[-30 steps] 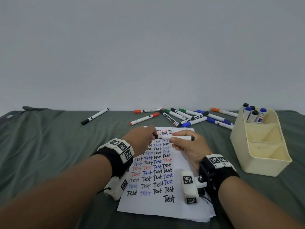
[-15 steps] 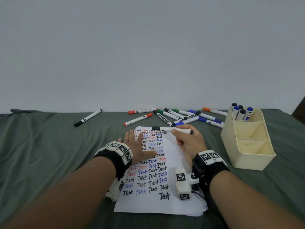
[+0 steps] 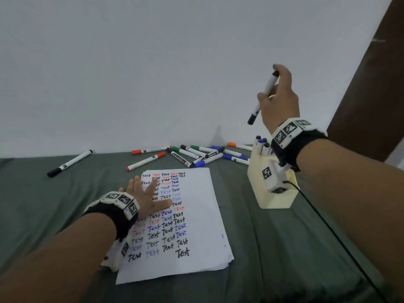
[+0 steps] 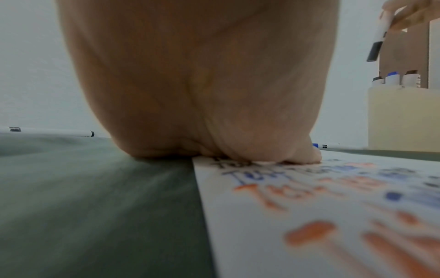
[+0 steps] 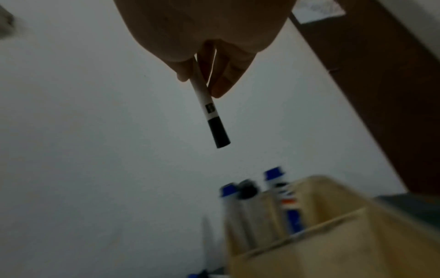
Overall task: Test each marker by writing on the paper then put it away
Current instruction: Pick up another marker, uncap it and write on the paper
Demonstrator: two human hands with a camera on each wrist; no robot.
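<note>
left hand (image 3: 145,196) flat, fingers spread, palm down, forearm extended forward, right hand (image 3: 278,99) raised high, fingers pinched shut around a thin shaft, wrist bent, forearm angled up

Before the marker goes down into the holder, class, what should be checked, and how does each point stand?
1. Cap on the black marker: ok, cap end points down.
2. Right hand grips it firmly: ok.
3. Marker above the holder, far compartment: ok, roughly.
4. Room among the stored markers: cannot tell.
5. Left hand flat on the paper: ok.
</note>
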